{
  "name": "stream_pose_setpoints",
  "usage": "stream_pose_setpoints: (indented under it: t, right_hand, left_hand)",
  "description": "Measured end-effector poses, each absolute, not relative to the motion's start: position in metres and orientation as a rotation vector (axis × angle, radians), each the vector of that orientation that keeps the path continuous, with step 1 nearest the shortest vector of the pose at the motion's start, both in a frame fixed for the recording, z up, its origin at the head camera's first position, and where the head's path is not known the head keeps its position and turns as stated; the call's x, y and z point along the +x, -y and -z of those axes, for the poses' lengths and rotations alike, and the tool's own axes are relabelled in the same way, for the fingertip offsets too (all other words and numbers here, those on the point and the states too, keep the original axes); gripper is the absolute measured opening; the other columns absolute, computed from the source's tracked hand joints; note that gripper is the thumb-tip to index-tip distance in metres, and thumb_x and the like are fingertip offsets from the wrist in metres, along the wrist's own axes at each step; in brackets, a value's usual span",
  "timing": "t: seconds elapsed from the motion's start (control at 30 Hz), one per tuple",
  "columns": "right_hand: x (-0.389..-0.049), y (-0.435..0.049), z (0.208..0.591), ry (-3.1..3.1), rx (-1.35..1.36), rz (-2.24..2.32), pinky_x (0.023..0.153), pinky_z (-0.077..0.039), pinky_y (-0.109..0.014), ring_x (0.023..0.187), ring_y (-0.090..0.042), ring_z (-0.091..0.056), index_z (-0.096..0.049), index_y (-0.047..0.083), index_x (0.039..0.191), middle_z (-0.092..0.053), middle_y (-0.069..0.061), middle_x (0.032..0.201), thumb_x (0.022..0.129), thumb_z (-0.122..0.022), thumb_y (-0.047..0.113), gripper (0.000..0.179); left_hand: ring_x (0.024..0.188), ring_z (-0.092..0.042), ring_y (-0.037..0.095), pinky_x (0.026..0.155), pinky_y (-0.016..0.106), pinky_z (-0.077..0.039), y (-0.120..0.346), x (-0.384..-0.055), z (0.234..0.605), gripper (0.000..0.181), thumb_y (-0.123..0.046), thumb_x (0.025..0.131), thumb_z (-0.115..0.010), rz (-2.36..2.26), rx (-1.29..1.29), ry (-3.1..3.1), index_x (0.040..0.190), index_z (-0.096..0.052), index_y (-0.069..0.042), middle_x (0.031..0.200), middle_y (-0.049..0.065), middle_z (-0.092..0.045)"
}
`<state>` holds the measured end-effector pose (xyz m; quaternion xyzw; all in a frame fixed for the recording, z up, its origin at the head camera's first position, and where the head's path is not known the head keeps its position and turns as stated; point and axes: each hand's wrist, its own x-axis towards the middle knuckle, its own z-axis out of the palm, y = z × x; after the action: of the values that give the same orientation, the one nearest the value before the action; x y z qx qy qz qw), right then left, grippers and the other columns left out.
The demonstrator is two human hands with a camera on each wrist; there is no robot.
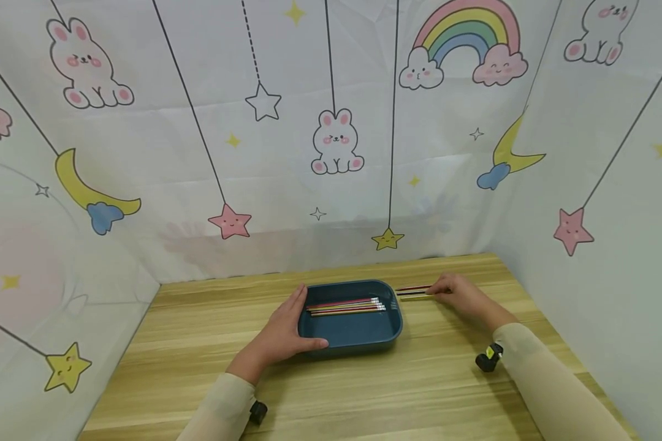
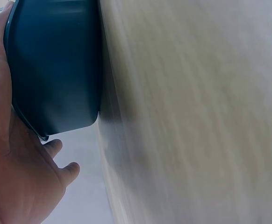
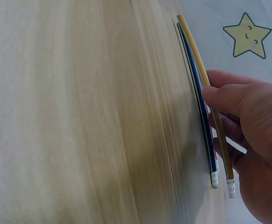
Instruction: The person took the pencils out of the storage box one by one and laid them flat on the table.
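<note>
A dark blue rectangular tray (image 1: 347, 344) stands on the table, with several pencils (image 1: 344, 308) lying inside, their white eraser ends to the right. My left hand (image 1: 280, 327) holds the tray's left end, thumb over the near rim and fingers at the far left corner; in the left wrist view two fingertips (image 2: 69, 172) show past its edge. To the right of the tray, my right hand (image 1: 461, 298) pinches a yellow pencil (image 3: 224, 144) between thumb and fingers. A blue pencil (image 3: 194, 65) lies right beside it, and a red pencil (image 1: 415, 287) is partly hidden behind.
The wood-grain table (image 1: 331, 398) ends at a white printed cloth (image 1: 287, 184) at the back and on both sides. A small black camera (image 1: 488, 358) sits on the right wrist and another black camera (image 1: 258, 412) on the left.
</note>
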<state>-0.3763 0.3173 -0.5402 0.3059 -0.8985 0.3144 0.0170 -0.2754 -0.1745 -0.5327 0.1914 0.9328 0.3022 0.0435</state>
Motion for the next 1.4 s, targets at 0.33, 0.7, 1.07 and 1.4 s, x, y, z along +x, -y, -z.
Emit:
stream_pose_setpoints:
  t: [0.33,0.7,1.07,1.4]
  right_hand:
    - [-0.3781,-0.3176,0.5438,2.838,0.897,-0.992,0.082,-0.056,-0.032,0.096,-0.016,-0.067,-0.087,0.005,0.118,-0.075,-0.002,0.104,0.101,-0.077,-0.002,0.02]
    - [-0.3781,-0.315,0.5445,2.795,0.915,-0.965,0.083,-0.057,-0.035,0.097,-0.021,-0.069,-0.087,0.004,0.115,-0.075,-0.002,0.104,0.101,-0.077,-0.004,0.02]
    - [-0.3791,-0.3148,0.5469,2.792,0.907,-0.949,0.083,-0.059,-0.036,0.095,-0.02,-0.07,-0.088,0.005,0.112,-0.076,-0.002,0.102,0.099,-0.079,-0.004,0.018]
    - [-0.3804,-0.3154,0.5474,2.8,0.889,-0.914,0.088,-0.059,-0.045,0.101,-0.027,-0.071,-0.088,0.007,0.111,-0.077,-0.002,0.105,0.1,-0.077,-0.004,0.018]
  left_hand:
    - [0.17,-0.012,0.035,0.132,0.064,-0.021,0.1743,-0.276,0.5329,0.137,-0.074,0.085,-0.085,-0.919,0.584,-2.856,0.179,-0.007,-0.011,0.186,0.008,-0.006]
    - [0.17,-0.012,0.035,0.132,0.065,-0.021,0.1741,-0.2762,0.533,0.137,-0.075,0.085,-0.085,-0.913,0.578,-2.858,0.179,-0.007,-0.012,0.187,0.007,-0.005]
    - [0.17,-0.012,0.034,0.132,0.065,-0.021,0.1741,-0.2768,0.5346,0.137,-0.076,0.085,-0.084,-0.916,0.579,-2.861,0.179,-0.008,-0.013,0.187,0.005,-0.005]
    - [0.171,-0.011,0.034,0.132,0.064,-0.021,0.1746,-0.2762,0.534,0.137,-0.075,0.086,-0.084,-0.919,0.585,-2.855,0.179,-0.006,-0.012,0.187,0.007,-0.004]
